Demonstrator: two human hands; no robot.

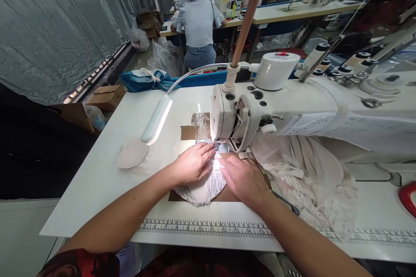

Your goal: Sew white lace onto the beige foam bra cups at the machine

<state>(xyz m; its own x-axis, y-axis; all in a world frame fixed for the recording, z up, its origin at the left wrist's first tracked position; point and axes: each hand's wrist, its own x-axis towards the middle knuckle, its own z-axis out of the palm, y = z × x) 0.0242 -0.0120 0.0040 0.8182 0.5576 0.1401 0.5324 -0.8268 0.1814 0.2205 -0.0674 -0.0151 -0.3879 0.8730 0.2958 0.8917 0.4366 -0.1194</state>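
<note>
A white lace-covered cup piece (214, 184) lies under the head of a white sewing machine (224, 112), its upper end at the presser foot. My left hand (195, 162) is closed on the piece's left side, fingers together and fingertips close to the needle area. On the other side my right hand (245, 179) holds the lace edge with bent fingers, some of them hidden behind the machine head. The needle itself is hard to make out. A dark-handled tool (286, 203), perhaps scissors, lies partly under my right wrist.
A heap of pale lace pieces (312, 177) lies right of my hand. Round pale cups (133, 153) rest at left. A lit lamp (157, 119) hangs above the table (107, 190). A printed ruler (208, 228) runs along the front edge. A person (198, 21) sits ahead.
</note>
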